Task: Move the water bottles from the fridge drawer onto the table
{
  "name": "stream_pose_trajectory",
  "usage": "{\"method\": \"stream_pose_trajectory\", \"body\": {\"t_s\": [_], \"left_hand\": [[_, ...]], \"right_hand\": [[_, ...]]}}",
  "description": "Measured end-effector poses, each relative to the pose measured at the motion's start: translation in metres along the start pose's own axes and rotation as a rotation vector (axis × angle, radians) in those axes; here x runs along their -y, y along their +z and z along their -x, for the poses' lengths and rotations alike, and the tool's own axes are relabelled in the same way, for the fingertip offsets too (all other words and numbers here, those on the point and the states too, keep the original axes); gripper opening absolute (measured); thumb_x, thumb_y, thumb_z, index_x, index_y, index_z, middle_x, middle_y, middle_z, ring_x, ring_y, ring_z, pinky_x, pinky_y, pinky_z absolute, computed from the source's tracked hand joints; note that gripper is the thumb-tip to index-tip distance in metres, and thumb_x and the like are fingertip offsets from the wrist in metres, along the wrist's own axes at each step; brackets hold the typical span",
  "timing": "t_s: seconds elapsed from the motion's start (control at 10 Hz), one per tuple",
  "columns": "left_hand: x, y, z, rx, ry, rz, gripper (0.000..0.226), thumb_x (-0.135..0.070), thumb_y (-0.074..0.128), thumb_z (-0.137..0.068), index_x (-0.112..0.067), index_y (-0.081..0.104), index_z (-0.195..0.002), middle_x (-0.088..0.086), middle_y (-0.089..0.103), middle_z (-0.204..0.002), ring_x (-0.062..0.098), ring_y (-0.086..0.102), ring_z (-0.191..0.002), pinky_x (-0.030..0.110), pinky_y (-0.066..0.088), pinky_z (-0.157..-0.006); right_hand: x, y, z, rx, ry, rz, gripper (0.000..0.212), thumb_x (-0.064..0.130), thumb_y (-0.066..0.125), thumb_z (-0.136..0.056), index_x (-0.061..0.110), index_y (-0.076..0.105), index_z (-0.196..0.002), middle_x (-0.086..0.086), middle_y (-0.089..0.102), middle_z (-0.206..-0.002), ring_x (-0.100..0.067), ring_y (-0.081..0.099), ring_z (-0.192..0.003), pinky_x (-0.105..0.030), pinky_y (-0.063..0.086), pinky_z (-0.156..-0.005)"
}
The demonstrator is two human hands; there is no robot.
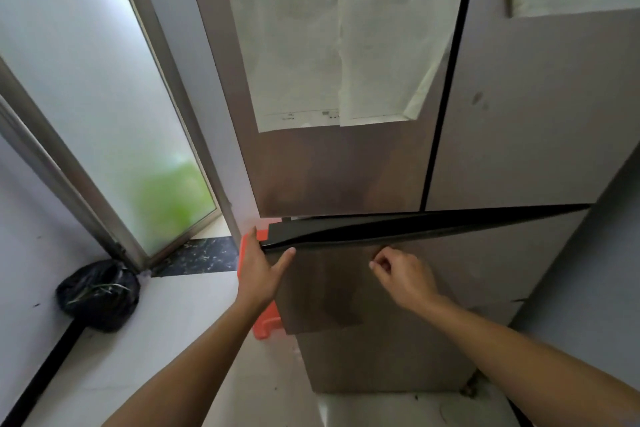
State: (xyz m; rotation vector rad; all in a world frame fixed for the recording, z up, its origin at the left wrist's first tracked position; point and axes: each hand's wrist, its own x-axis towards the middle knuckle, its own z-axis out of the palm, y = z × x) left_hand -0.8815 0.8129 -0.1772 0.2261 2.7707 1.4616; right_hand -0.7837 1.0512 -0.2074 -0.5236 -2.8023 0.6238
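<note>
A tall grey-brown fridge [519,114] fills the view, with papers stuck to its upper left door. Its lower drawer front [346,288] stands slightly ajar, a thin dark gap showing along its top edge. My left hand [263,267] rests on the drawer's top left corner, fingers straight over the side and thumb spread across the front. My right hand [401,274] hovers just in front of the drawer front near its top, fingers loosely curled and holding nothing. No water bottles and no table are visible; the drawer's inside is hidden.
An orange plastic object [265,326] stands on the floor behind the drawer's left edge. A black rubbish bag [98,295] lies in the corner at the left, below a frosted glass door [104,97]. A grey wall [588,270] closes in on the right.
</note>
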Motion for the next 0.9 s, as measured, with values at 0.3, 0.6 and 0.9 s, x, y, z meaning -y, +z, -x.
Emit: {"method": "stream_pose_trajectory", "body": {"t_s": [0.3,0.6,0.9], "left_hand": [[-0.013,0.011,-0.050,-0.090,0.139,-0.077,0.103,-0.050,0.078,-0.070,-0.031,0.011,-0.145,0.006,0.045,-0.143,0.031,0.050,-0.125,0.052,0.047,-0.100],[-0.005,0.002,-0.074,0.012,0.143,-0.089,0.054,-0.040,0.065,-0.087,-0.010,0.036,-0.121,0.009,0.056,-0.114,0.031,0.060,-0.099,0.038,0.050,-0.083],[-0.003,-0.009,-0.076,0.103,0.165,-0.002,0.042,-0.051,0.044,-0.094,-0.018,0.037,-0.119,0.008,0.057,-0.124,0.031,0.057,-0.108,0.041,0.046,-0.090]], "right_hand": [[0.005,0.013,-0.037,0.033,0.026,-0.029,0.031,0.041,0.056,-0.091,0.025,0.055,-0.118,0.006,0.061,-0.110,-0.014,0.059,-0.101,-0.031,0.049,-0.078],[0.020,0.016,-0.038,0.073,0.114,0.052,0.039,0.041,0.055,-0.092,0.021,0.046,-0.124,-0.001,0.054,-0.121,-0.019,0.052,-0.112,-0.035,0.047,-0.084],[0.080,-0.090,-0.023,-0.320,-0.127,-0.301,0.030,0.035,0.062,-0.090,0.023,0.059,-0.117,0.009,0.062,-0.104,-0.007,0.059,-0.096,-0.033,0.052,-0.081]]}}
